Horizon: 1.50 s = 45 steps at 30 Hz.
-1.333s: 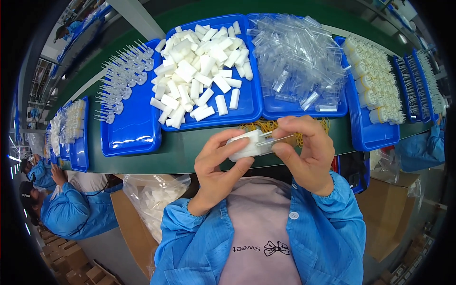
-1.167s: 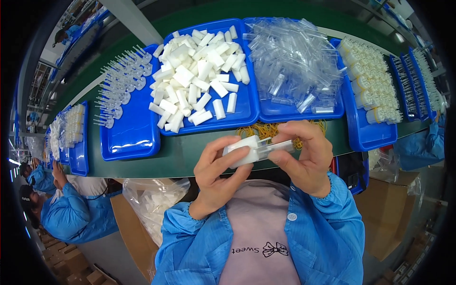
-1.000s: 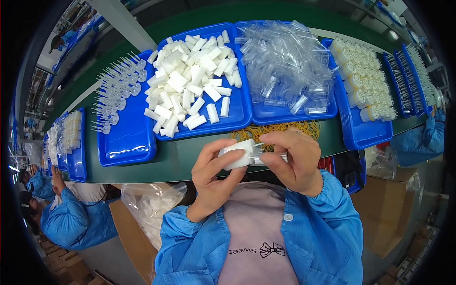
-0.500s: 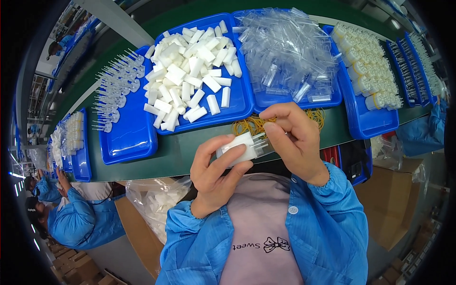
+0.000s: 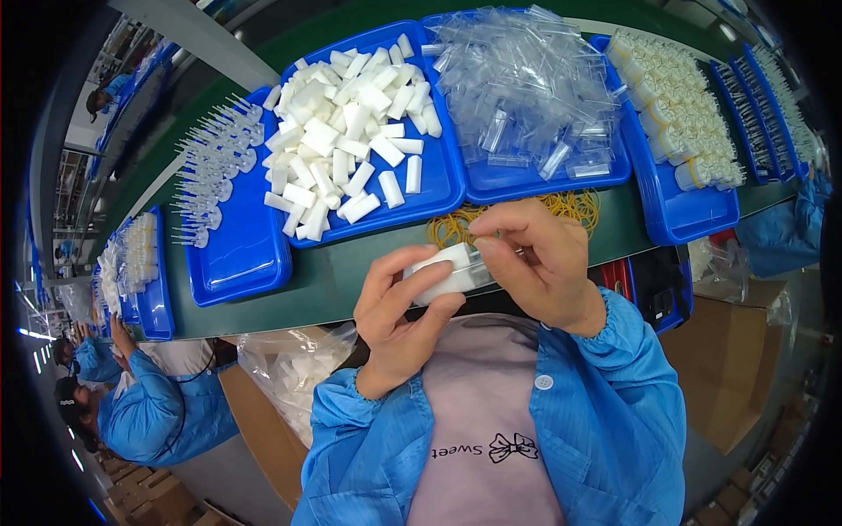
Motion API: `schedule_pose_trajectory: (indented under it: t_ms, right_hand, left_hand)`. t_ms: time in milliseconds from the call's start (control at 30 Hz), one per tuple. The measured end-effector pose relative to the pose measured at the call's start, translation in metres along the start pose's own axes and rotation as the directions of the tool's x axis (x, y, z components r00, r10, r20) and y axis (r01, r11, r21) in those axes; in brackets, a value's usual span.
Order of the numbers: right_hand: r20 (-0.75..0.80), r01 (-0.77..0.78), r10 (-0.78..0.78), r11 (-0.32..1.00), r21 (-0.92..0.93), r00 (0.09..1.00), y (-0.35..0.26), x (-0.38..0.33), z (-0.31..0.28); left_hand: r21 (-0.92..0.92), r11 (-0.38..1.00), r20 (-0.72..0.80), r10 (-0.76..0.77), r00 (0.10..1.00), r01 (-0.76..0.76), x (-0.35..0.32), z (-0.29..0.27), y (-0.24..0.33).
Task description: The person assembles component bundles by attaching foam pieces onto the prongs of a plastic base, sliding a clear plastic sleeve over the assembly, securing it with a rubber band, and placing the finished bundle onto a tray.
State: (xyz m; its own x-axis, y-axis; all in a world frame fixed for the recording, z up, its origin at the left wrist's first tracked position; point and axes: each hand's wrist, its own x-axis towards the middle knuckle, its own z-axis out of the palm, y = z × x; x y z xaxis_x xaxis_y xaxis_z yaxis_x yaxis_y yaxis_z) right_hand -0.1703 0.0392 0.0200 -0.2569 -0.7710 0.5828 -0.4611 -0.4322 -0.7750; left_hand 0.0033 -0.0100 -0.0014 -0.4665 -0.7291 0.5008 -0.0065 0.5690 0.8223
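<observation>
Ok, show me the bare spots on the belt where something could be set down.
Bare green belt lies below the tray of white blocks, left of the left hand. The pipette tray has a bare lower half. Crowded: the sleeve tray and the rubber bands.

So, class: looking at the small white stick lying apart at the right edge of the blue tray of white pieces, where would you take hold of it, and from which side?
Grip the lone white stick across its two long sides near the middle, coming down from above. It lies flat on the blue tray, with bare floor on both sides, so fingertips probably fit there.
</observation>
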Motion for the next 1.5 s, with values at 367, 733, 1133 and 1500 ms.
schedule_pose_trajectory:
  t_ms: [367,733,1133,1500]
  right_hand:
    - [0.112,-0.214,0.211,0.977,0.021,0.971,-0.003,0.007,-0.002]
    - [0.264,-0.255,0.299,0.948,-0.188,0.917,-0.008,0.023,-0.025]
    - [0.450,0.099,0.011,0.970,-0.220,0.893,-0.011,0.008,-0.016]
    - [0.445,0.102,-0.016,0.980,-0.170,0.895,-0.007,0.013,-0.012]
  left_hand:
    - [0.073,0.997,0.051,0.011,0.999,-0.014,0.002,-0.006,-0.004]
    - [-0.509,0.346,0.634,-0.468,0.615,0.788,0.008,0.003,-0.008]
    - [-0.625,0.103,0.653,-0.476,0.590,0.774,0.009,0.005,-0.007]
    - [-0.642,0.103,0.634,-0.488,0.601,0.760,0.011,0.005,-0.007]
